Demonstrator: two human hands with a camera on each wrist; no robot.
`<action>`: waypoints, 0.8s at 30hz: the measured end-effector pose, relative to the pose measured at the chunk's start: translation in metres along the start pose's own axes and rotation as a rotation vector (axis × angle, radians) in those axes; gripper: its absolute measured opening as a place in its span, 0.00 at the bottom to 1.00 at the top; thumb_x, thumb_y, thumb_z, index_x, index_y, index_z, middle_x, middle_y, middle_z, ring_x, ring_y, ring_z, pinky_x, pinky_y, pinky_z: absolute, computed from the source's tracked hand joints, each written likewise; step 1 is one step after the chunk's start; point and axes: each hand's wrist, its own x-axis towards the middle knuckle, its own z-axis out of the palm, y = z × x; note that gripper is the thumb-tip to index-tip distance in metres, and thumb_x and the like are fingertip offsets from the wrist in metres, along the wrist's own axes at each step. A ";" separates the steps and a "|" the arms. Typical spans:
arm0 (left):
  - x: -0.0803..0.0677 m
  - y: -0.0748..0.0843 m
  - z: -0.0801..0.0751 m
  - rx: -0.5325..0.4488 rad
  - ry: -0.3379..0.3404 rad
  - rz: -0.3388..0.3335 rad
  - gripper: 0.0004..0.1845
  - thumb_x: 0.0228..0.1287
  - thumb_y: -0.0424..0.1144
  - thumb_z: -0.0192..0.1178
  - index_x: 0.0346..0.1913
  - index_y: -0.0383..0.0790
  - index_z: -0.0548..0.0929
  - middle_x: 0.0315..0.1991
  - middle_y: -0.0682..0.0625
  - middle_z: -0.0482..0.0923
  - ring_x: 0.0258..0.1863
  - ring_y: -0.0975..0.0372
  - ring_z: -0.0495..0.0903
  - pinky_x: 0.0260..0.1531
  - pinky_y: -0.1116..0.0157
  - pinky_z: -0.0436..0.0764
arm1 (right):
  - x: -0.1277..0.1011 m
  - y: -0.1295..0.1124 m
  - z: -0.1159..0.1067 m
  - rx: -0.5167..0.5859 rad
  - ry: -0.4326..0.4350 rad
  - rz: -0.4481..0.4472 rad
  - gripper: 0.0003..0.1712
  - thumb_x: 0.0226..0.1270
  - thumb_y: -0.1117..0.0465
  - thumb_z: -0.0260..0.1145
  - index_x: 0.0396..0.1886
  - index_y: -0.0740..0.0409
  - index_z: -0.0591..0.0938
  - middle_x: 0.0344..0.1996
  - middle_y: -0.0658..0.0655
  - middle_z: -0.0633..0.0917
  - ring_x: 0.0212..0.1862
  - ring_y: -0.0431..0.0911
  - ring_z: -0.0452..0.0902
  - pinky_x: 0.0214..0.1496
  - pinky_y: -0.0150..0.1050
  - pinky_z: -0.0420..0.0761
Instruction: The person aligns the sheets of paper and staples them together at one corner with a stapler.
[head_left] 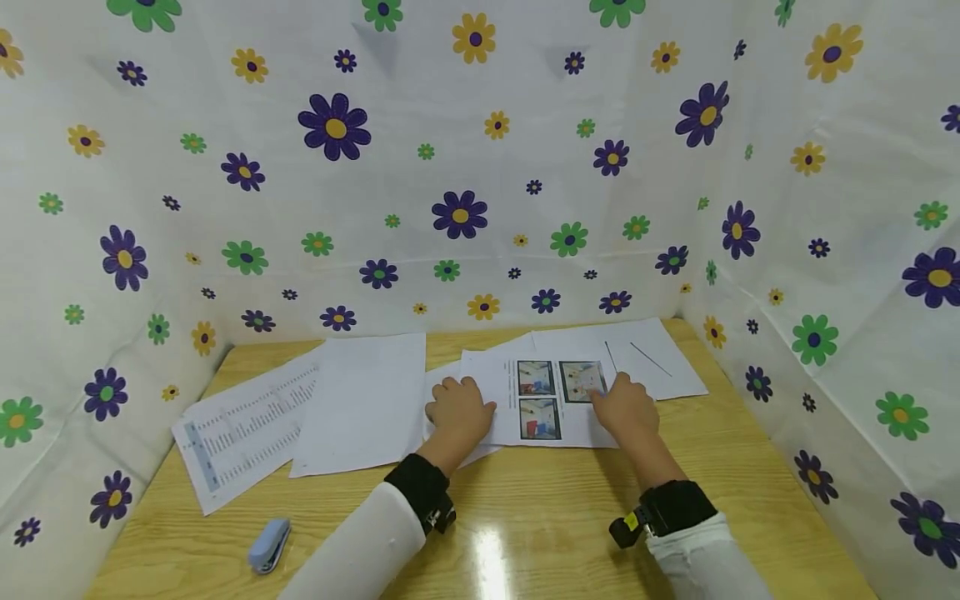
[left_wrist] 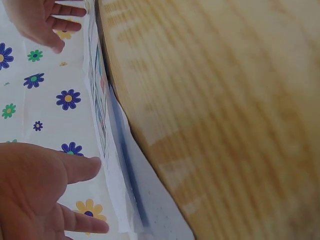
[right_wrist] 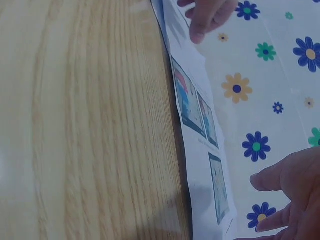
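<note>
The printed sheet [head_left: 543, 398] lies under both flat hands, left hand [head_left: 457, 410] and right hand [head_left: 628, 408], fingers relaxed; its three photos are too blurry to read.

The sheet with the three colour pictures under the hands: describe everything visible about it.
The sheet with three pictures is white printer paper lying flat on the wooden table, near the back middle. It carries three small framed colour photos, two side by side above and one below the left one; what they show is too small to tell. It overlaps other white sheets beneath it. The left hand rests on its left edge, fingers flat. The right hand presses near its right side, fingers reaching onto the upper right photo.
</note>
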 end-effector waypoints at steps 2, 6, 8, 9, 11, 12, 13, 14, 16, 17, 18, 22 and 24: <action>0.002 0.000 0.000 0.004 -0.013 -0.018 0.35 0.70 0.61 0.61 0.61 0.32 0.76 0.52 0.32 0.73 0.52 0.42 0.73 0.36 0.47 0.78 | 0.002 0.002 -0.002 0.007 -0.012 0.008 0.38 0.75 0.45 0.58 0.64 0.76 0.69 0.53 0.78 0.80 0.54 0.70 0.80 0.48 0.61 0.82; 0.005 -0.002 0.002 -0.021 -0.034 -0.027 0.34 0.70 0.61 0.61 0.60 0.31 0.76 0.52 0.31 0.74 0.53 0.42 0.74 0.39 0.46 0.79 | 0.002 0.004 -0.003 0.038 -0.046 0.013 0.40 0.76 0.45 0.57 0.66 0.78 0.67 0.55 0.78 0.79 0.55 0.68 0.80 0.50 0.58 0.82; 0.005 -0.002 0.002 -0.043 -0.043 -0.029 0.34 0.70 0.60 0.61 0.60 0.30 0.76 0.53 0.31 0.74 0.54 0.41 0.74 0.41 0.45 0.79 | 0.001 0.005 -0.004 0.062 -0.061 0.019 0.41 0.76 0.45 0.57 0.67 0.79 0.66 0.56 0.79 0.79 0.56 0.68 0.79 0.52 0.58 0.81; 0.006 -0.002 0.002 -0.049 -0.046 -0.029 0.34 0.70 0.60 0.61 0.60 0.30 0.76 0.53 0.31 0.74 0.54 0.41 0.74 0.41 0.44 0.80 | 0.001 0.005 -0.004 0.075 -0.064 0.021 0.41 0.75 0.46 0.58 0.67 0.80 0.65 0.56 0.79 0.78 0.57 0.68 0.79 0.53 0.58 0.81; 0.007 -0.003 0.003 -0.063 -0.050 -0.034 0.34 0.70 0.59 0.62 0.60 0.30 0.76 0.53 0.31 0.74 0.54 0.40 0.74 0.42 0.43 0.80 | 0.002 0.005 -0.004 0.105 -0.072 0.034 0.41 0.75 0.46 0.58 0.67 0.81 0.64 0.57 0.80 0.77 0.57 0.68 0.78 0.53 0.57 0.81; 0.009 -0.003 0.003 -0.066 -0.052 -0.036 0.34 0.70 0.59 0.62 0.61 0.30 0.76 0.53 0.31 0.74 0.54 0.40 0.74 0.42 0.43 0.80 | 0.002 0.005 -0.003 0.123 -0.072 0.038 0.41 0.75 0.47 0.58 0.67 0.81 0.63 0.57 0.80 0.77 0.56 0.68 0.78 0.53 0.57 0.80; 0.010 -0.003 0.003 -0.066 -0.053 -0.039 0.34 0.70 0.59 0.63 0.61 0.30 0.76 0.53 0.31 0.74 0.54 0.41 0.74 0.42 0.43 0.80 | 0.003 0.005 -0.003 0.138 -0.072 0.041 0.42 0.75 0.47 0.59 0.67 0.81 0.63 0.57 0.80 0.77 0.57 0.68 0.78 0.53 0.57 0.80; 0.011 -0.003 0.003 -0.065 -0.054 -0.040 0.33 0.69 0.58 0.63 0.61 0.31 0.76 0.53 0.31 0.74 0.54 0.41 0.74 0.42 0.43 0.80 | 0.004 0.005 -0.003 0.153 -0.072 0.046 0.42 0.75 0.47 0.59 0.67 0.81 0.63 0.57 0.80 0.77 0.57 0.67 0.78 0.53 0.57 0.80; 0.013 -0.003 0.003 -0.067 -0.056 -0.044 0.33 0.69 0.57 0.64 0.62 0.32 0.76 0.53 0.32 0.73 0.55 0.41 0.74 0.43 0.43 0.80 | 0.006 0.005 -0.002 0.184 -0.071 0.055 0.42 0.74 0.48 0.60 0.67 0.81 0.62 0.58 0.80 0.76 0.57 0.67 0.78 0.54 0.56 0.80; 0.014 -0.003 0.003 -0.068 -0.055 -0.045 0.32 0.68 0.56 0.65 0.62 0.32 0.76 0.53 0.32 0.73 0.55 0.41 0.74 0.43 0.43 0.80 | 0.007 0.005 -0.001 0.199 -0.069 0.057 0.42 0.74 0.48 0.61 0.67 0.82 0.61 0.58 0.81 0.76 0.58 0.67 0.78 0.55 0.56 0.80; 0.014 -0.003 0.002 -0.070 -0.056 -0.047 0.31 0.68 0.54 0.65 0.62 0.33 0.76 0.53 0.32 0.73 0.55 0.41 0.75 0.44 0.43 0.80 | 0.007 0.006 -0.001 0.215 -0.066 0.062 0.43 0.74 0.48 0.61 0.68 0.82 0.61 0.58 0.81 0.75 0.58 0.68 0.77 0.56 0.57 0.80; 0.017 -0.006 0.002 -0.104 -0.030 -0.047 0.27 0.68 0.47 0.65 0.62 0.32 0.74 0.54 0.32 0.73 0.54 0.41 0.75 0.45 0.43 0.81 | 0.010 0.010 0.001 0.271 -0.040 0.074 0.42 0.72 0.50 0.64 0.65 0.83 0.63 0.58 0.82 0.75 0.59 0.69 0.76 0.58 0.58 0.79; 0.019 -0.009 0.002 -0.139 -0.004 -0.042 0.25 0.69 0.42 0.64 0.61 0.31 0.74 0.53 0.32 0.73 0.53 0.41 0.76 0.45 0.42 0.81 | 0.011 0.013 0.002 0.316 -0.028 0.092 0.41 0.71 0.52 0.66 0.64 0.84 0.64 0.58 0.82 0.74 0.60 0.69 0.74 0.60 0.58 0.78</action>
